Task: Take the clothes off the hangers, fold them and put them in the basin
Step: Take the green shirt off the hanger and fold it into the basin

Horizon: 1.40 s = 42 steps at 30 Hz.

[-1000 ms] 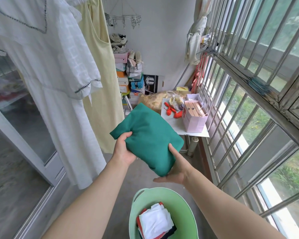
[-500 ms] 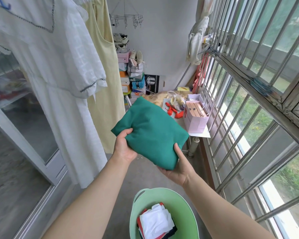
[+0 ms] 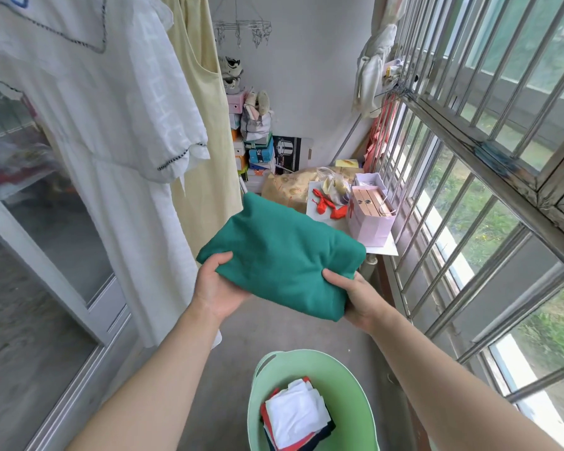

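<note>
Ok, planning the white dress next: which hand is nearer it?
Left. The left hand grips the green garment close to the white dress; the right hand grips its far edge.

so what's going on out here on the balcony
A person is sorting laundry. The left hand and the right hand both grip a folded teal-green cloth garment, held in the air. A pale green plastic basin stands on the floor below and already holds a stack of folded clothes, white on top. A long white dress and a pale yellow dress hang at the left, not yet taken down.
</note>
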{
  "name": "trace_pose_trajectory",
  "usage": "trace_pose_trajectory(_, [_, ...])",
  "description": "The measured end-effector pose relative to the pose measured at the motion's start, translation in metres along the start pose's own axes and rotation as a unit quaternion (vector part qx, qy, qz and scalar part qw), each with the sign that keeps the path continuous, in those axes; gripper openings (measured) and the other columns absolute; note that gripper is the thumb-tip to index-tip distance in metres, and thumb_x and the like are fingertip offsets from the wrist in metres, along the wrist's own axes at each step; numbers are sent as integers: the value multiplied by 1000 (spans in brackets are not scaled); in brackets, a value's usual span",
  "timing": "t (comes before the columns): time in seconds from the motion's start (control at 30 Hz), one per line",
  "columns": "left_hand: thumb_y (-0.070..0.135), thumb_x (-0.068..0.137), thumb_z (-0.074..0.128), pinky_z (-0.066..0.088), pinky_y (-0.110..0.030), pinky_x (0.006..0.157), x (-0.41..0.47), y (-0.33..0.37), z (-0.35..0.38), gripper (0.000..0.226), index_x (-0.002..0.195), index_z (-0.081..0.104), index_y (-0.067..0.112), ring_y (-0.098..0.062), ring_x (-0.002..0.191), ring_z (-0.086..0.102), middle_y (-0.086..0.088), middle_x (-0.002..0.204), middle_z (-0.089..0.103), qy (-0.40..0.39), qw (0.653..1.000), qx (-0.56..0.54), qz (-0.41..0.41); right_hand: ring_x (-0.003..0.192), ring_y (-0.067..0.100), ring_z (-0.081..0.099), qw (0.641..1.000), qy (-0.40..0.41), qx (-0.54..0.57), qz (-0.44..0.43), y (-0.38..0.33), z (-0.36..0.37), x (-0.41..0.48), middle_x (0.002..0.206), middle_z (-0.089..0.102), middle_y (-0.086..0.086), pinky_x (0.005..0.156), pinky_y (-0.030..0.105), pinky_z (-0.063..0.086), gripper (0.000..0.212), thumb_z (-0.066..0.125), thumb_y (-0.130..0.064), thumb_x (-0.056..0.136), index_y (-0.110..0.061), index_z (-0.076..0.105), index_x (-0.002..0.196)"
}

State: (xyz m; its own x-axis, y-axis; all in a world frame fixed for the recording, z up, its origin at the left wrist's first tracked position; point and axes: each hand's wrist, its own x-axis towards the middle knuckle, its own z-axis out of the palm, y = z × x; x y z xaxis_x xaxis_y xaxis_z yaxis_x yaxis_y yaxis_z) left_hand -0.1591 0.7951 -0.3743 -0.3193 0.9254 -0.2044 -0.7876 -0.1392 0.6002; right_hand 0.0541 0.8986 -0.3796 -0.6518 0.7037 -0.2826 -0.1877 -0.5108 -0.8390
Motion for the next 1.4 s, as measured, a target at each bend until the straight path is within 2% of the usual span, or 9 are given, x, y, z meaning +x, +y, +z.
trace_pose_trajectory(0.13, [41, 83, 51, 46, -42, 92, -5, 9, -22, 40, 106, 72, 16, -30, 105, 65, -10, 124, 63, 4, 998, 39, -58, 107, 28, 64, 999, -4, -43, 9, -2, -20, 0, 123, 64, 11, 88, 38, 55, 46, 67, -2, 79, -9, 57, 123])
trace_pose_trajectory(0.3, [73, 79, 42, 47, -43, 91, -7, 3, -33, 72, 93, 78, 13, -31, 97, 69, -14, 112, 70, 66, 971, 155, -170, 99, 28, 68, 997, 16, -66, 46, 5, -34, -8, 117, 67, 12, 79, 36, 58, 44, 67, -4, 73, -9, 60, 116])
trace_pose_trajectory(0.53, [67, 74, 57, 51, -37, 84, 2, -19, -30, 57, 96, 73, 17, -28, 88, 70, -10, 103, 73, 65, 918, 290, -262, 92, 26, 70, 990, 27, -69, 121, 29, -49, -25, 107, 71, 10, 73, 35, 58, 41, 65, -9, 70, -10, 62, 110])
trace_pose_trajectory(0.77, [79, 74, 42, 47, -42, 93, 11, -54, -34, 79, 108, 74, 15, -30, 106, 66, -13, 117, 68, 36, 913, 257, -314, 90, 29, 68, 978, 131, -71, 148, 44, -81, -36, 104, 71, 11, 73, 36, 56, 22, 53, -2, 92, -10, 61, 111])
trace_pose_trajectory(0.87, [64, 65, 67, 52, -39, 84, 11, -76, -30, 69, 110, 71, 12, -28, 99, 69, -12, 115, 69, 24, 904, 262, -336, 86, 28, 66, 971, 168, -79, 153, 46, -91, -38, 99, 68, 11, 70, 36, 54, 16, 50, -4, 95, -10, 60, 106])
trace_pose_trajectory(0.93, [43, 70, 76, 57, -35, 74, 12, -92, -28, 58, 116, 67, 10, -26, 91, 71, -12, 110, 71, 36, 903, 282, -324, 84, 29, 65, 967, 183, -83, 159, 49, -100, -37, 96, 68, 12, 72, 37, 53, 14, 50, -5, 95, -10, 61, 102])
trace_pose_trajectory(1.03, [27, 91, 60, 58, -38, 74, 15, -119, -33, 40, 126, 57, 9, -27, 95, 69, -14, 115, 69, 81, 918, 275, -274, 89, 31, 67, 967, 172, -85, 166, 55, -116, -35, 100, 70, 13, 77, 38, 54, 16, 55, -13, 94, -8, 62, 107])
trace_pose_trajectory(1.23, [25, 98, 49, 53, -41, 85, 19, -169, -43, 28, 117, 58, 7, -27, 93, 67, -12, 108, 69, 169, 925, 276, -201, 99, 26, 68, 964, 128, -162, 167, 65, -161, -20, 108, 71, 7, 87, 38, 54, 34, 67, -32, 86, -12, 64, 113])
trace_pose_trajectory(1.4, [31, 97, 50, 50, -46, 93, 27, -214, -64, 35, 122, 57, 6, -30, 106, 64, -14, 117, 67, 238, 923, 256, -162, 97, 23, 65, 952, 126, -231, 156, 73, -191, 9, 107, 69, 3, 89, 36, 51, 16, 62, -31, 90, -20, 61, 101])
